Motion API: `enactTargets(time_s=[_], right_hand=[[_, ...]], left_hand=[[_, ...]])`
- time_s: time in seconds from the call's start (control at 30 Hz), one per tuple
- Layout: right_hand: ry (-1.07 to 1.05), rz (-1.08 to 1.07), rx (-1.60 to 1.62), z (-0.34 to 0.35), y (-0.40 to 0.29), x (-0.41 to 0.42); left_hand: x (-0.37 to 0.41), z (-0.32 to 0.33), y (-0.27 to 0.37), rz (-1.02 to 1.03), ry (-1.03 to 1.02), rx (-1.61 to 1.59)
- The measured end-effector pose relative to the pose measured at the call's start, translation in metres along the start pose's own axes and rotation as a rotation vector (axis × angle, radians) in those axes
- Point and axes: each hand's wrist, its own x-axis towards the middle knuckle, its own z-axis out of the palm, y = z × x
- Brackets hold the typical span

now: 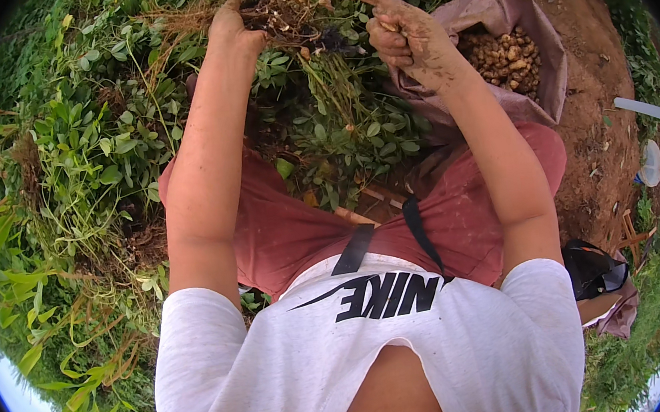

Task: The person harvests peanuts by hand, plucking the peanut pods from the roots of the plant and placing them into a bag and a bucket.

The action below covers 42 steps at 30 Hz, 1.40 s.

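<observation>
My left hand grips a bunch of uprooted peanut plants by the root end, its thumb at the near side. Brown roots, soil and a few pods show there, and leafy stems hang down between my knees. To the right, my right hand, smeared with soil, has its index finger stretched towards the roots. The other fingers are curled around what looks like a peanut pod. Just beyond my right wrist stands a purple woven sack, its mouth rolled wide, with many peanuts in their shells inside.
Leafy peanut plants are heaped in front and to the left. Bare brown soil runs along the right, with a white round lid or container and a black bag beside it. Wooden slats show between my legs.
</observation>
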Motion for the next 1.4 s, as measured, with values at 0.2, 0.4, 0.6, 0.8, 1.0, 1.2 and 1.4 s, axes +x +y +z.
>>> enactTargets(time_s=[0.2, 0.4, 0.6, 0.8, 1.0, 1.2, 1.4], right_hand=[[0.284, -0.105, -1.118, -0.051, -0.047, -0.033], [0.476, 0.727, -2.193, -0.061, -0.073, -0.060], [0.387, 0.207, -1.805, -0.056, -0.030, -0.043], [0.527, -0.019, -1.472, 0.008, 0.062, 0.014], [0.585, -0.118, -1.262, -0.047, 0.045, 0.022], [0.409, -0.079, -0.806, -0.046, 0.023, 0.015], [0.266, 0.233, -0.599, -0.034, 0.004, 0.006]], left_hand=[[-0.004, -0.007, 0.008, 0.071, 0.109, 0.079], [-0.011, 0.003, 0.003, 0.075, 0.020, 0.244], [-0.020, 0.018, -0.024, -0.023, -0.108, 0.202], [-0.026, 0.016, -0.044, -0.102, -0.274, 0.386], [-0.031, 0.012, -0.024, 0.058, -0.623, 0.854], [-0.021, 0.005, -0.037, 1.299, -0.381, 1.838], [-0.054, 0.020, -0.024, 0.737, -0.730, 1.502]])
